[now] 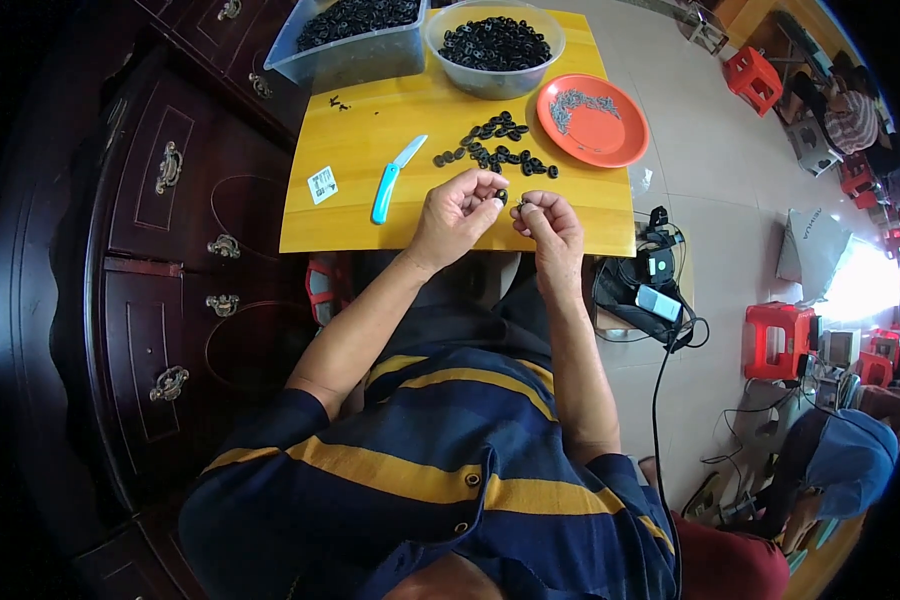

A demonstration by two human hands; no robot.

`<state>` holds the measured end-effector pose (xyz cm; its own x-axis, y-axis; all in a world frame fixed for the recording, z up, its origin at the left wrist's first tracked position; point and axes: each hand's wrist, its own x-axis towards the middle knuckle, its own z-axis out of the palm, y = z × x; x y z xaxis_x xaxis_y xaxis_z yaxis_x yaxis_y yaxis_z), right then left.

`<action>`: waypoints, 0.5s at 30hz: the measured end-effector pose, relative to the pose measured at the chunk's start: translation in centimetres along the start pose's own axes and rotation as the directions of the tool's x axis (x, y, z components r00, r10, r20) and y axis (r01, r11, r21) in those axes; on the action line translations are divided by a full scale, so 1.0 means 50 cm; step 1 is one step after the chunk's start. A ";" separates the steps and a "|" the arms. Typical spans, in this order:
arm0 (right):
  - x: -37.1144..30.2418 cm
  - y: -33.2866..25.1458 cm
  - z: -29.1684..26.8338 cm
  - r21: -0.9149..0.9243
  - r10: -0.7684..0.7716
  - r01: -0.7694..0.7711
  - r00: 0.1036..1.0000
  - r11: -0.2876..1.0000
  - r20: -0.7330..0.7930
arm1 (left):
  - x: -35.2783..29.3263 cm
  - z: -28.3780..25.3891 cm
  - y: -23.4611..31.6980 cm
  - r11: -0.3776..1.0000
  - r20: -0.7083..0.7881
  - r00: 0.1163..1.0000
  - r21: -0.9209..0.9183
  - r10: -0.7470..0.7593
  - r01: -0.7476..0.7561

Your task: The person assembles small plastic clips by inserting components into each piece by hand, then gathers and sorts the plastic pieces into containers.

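Observation:
Over the near edge of the yellow table (345, 230), my left hand (457, 215) pinches a small black oval ring-shaped piece (502, 196) between thumb and fingers. Close to its right, my right hand (552, 227) is closed in a pinch at something tiny and dark; its kind does not show. Just beyond both hands lies a loose group of black oval pieces (500, 155). An orange-red plate (610, 148) at the right holds many small grey metal bits (577, 104). A knife with a turquoise handle (385, 192) rests left of my left hand, its blade out.
A clear bin (365, 62) and a clear round bowl (500, 83), both full of black pieces, stand at the far side. A white printed label (322, 185) lies at the left. Dark wooden cabinets (170, 180) flank the table; a cabled black bag (635, 290) sits at right. People work farther right.

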<state>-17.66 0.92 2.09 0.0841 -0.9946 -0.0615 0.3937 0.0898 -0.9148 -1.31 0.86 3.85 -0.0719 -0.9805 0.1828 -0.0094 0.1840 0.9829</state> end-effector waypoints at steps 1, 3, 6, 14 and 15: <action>0.000 0.001 0.001 0.001 0.000 0.000 1.000 1.000 0.000 | 0.001 0.000 -0.002 1.000 -0.007 1.000 0.011 -0.003 0.003; 0.000 0.003 0.001 -0.010 -0.013 0.013 1.000 1.000 0.016 | 0.001 -0.004 -0.004 0.999 0.013 1.000 0.047 0.010 -0.011; -0.002 0.000 0.004 -0.024 -0.014 0.015 1.000 1.000 0.028 | 0.003 -0.006 -0.005 0.993 0.042 0.998 0.111 0.040 -0.044; -0.003 0.007 -0.002 -0.057 -0.011 0.013 0.999 0.998 0.045 | 0.005 -0.007 0.010 0.979 0.088 0.995 0.197 0.039 -0.056; -0.003 0.007 -0.002 -0.067 -0.010 0.013 0.999 0.998 0.046 | 0.005 -0.007 0.011 0.978 0.092 0.995 0.202 0.036 -0.054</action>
<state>-17.64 1.09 1.74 0.1225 -0.9919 -0.0335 0.3326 0.0728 -0.9403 -0.96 0.67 4.42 -0.1638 -0.9628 0.2151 -0.2069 0.2467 0.9467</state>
